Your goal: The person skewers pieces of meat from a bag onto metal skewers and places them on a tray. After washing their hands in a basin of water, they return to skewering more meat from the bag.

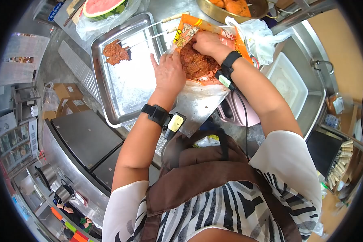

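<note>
An orange printed plastic bag [240,44] lies spread wide with a mass of red-brown marinated meat [195,64] in it. My right hand [209,43] reaches into the bag, its fingers curled against the meat; the fingertips are partly hidden. At the bag's left edge, my left hand [169,72] has its fingers bent onto the plastic, the little finger sticking out. Beside it stands a shallow metal tray [99,80]. A flat piece of coated meat [116,52] on a skewer rests in the tray. Two metal skewers with wooden handles [176,17] lie across its rim.
A cut watermelon [103,9] in clear plastic is at the back left. Behind the bag stands a brass-coloured bowl [262,8] with orange pieces. A white plastic bag [260,38], a white tub [288,82] in a sink and a pink container [242,109] are to the right.
</note>
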Demonstrator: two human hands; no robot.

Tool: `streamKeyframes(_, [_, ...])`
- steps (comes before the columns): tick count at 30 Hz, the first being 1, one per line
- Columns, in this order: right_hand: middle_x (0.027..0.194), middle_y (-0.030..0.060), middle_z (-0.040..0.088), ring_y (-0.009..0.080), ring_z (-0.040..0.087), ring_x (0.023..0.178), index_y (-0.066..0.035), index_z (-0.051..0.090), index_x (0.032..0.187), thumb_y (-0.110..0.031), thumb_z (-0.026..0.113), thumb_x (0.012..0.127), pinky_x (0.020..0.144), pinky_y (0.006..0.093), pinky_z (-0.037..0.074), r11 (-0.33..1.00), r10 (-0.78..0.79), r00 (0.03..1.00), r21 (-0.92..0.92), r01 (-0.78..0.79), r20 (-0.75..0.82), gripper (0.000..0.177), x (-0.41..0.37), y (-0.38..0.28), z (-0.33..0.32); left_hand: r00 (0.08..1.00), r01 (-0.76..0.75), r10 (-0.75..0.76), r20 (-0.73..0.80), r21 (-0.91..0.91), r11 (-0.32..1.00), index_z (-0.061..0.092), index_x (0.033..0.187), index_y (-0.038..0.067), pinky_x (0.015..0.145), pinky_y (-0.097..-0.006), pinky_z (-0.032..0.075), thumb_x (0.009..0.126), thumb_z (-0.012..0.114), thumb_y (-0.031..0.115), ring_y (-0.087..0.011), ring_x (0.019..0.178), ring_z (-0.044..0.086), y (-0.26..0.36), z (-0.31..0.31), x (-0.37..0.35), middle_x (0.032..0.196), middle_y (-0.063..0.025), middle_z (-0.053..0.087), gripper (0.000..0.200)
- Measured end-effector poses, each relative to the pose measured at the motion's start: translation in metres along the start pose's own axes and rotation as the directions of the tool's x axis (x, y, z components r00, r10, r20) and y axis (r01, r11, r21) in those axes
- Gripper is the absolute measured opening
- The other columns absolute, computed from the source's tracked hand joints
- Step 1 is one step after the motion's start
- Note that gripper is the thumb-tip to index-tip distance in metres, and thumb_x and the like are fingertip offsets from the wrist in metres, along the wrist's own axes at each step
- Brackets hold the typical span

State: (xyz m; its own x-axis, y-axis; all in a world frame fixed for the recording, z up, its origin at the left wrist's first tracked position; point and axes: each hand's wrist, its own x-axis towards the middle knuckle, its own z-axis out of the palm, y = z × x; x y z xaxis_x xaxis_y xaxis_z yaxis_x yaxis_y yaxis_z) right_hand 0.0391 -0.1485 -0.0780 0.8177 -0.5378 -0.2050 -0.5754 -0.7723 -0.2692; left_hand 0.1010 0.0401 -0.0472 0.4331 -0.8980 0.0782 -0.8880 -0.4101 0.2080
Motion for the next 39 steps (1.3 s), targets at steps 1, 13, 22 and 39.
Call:
streamKeyframes(1, [0.092, 0.0155, 0.066, 0.0310, 0.063, 0.084, -0.009, 0.066, 0.101, -0.030, 0.061, 0.080, 0.076, 0.0389, 0.049, 0.999, -0.003, 1.000, 0.033, 0.003, 0.002, 0.030, -0.001, 0.001, -0.001, 0.999, 0.009, -0.009, 0.037, 0.001, 1.000, 0.048, 0.125, 0.000, 0.107, -0.0588, 0.015, 0.079, 0.050, 0.010, -0.0248, 0.111, 0.050, -0.001, -0.002, 0.001, 0.107, -0.0098, 0.060, 0.047])
streamKeyframes(13, [0.091, 0.0156, 0.066, 0.0293, 0.063, 0.081, -0.008, 0.064, 0.103, -0.029, 0.058, 0.083, 0.074, 0.0371, 0.049, 0.974, 0.024, 0.990, 0.220, -0.055, 0.142, 0.029, -0.027, 0.022, -0.035, 0.996, -0.023, 0.022, -0.089, -0.008, 1.000, 0.052, 0.116, 0.000, 0.105, -0.0579, 0.021, 0.077, 0.050, 0.005, -0.0269, 0.100, 0.057, -0.002, 0.005, 0.012, 0.097, -0.0128, 0.062, 0.039])
streamKeyframes(22, [0.106, 0.0169, 0.062, 0.0338, 0.059, 0.097, -0.015, 0.053, 0.123, -0.033, 0.053, 0.088, 0.084, 0.0413, 0.047, 0.977, -0.159, 0.987, 0.145, 0.158, -0.008, 0.040, -0.061, -0.005, -0.023, 0.999, -0.052, 0.052, -0.006, -0.011, 0.999, 0.058, 0.108, 0.010, 0.102, -0.0578, 0.023, 0.075, 0.049, 0.001, -0.0305, 0.102, 0.055, -0.014, 0.003, 0.019, 0.102, -0.0139, 0.060, 0.035])
streamKeyframes(39, [0.113, 0.0150, 0.061, 0.0315, 0.058, 0.105, -0.012, 0.059, 0.114, -0.035, 0.062, 0.077, 0.088, 0.0401, 0.046, 0.974, -0.189, 0.928, 0.179, 0.136, 0.321, 0.043, -0.026, -0.069, -0.041, 0.977, 0.046, -0.071, 0.199, 0.131, 0.990, 0.052, 0.120, 0.001, 0.107, -0.0568, 0.019, 0.079, 0.054, 0.011, -0.0291, 0.119, 0.042, -0.014, 0.003, 0.026, 0.128, -0.0141, 0.044, 0.042])
